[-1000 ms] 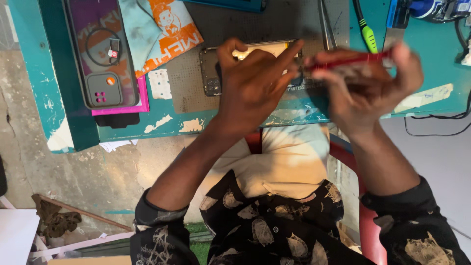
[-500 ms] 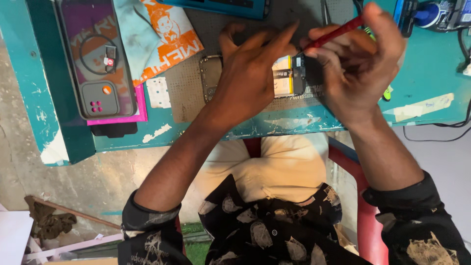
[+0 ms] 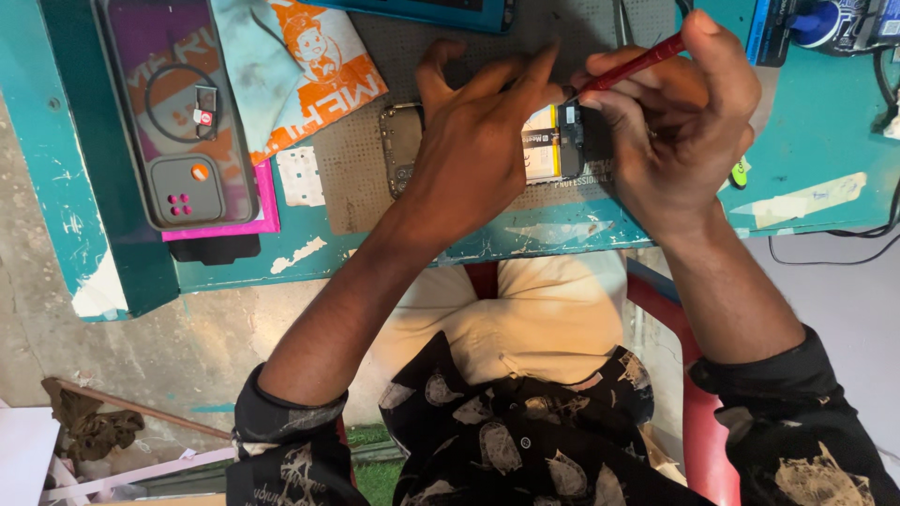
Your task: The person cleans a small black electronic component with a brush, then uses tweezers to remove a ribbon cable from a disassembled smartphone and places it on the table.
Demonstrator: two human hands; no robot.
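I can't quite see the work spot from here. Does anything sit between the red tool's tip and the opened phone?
Nothing visible does. The right hand aims the red tool down at the opened phone, beside the left hand pressing on it. The tip itself is hidden behind fingers.

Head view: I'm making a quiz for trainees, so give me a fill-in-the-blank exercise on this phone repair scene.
1. The right hand holds a thin ____ screwdriver.
2. The left hand presses down on the opened ____.
3. The phone lies on a grey mat on a ____ workbench.
4. The orange printed packet lies to the ____ of the left hand.

Missing words: red; phone; teal; left
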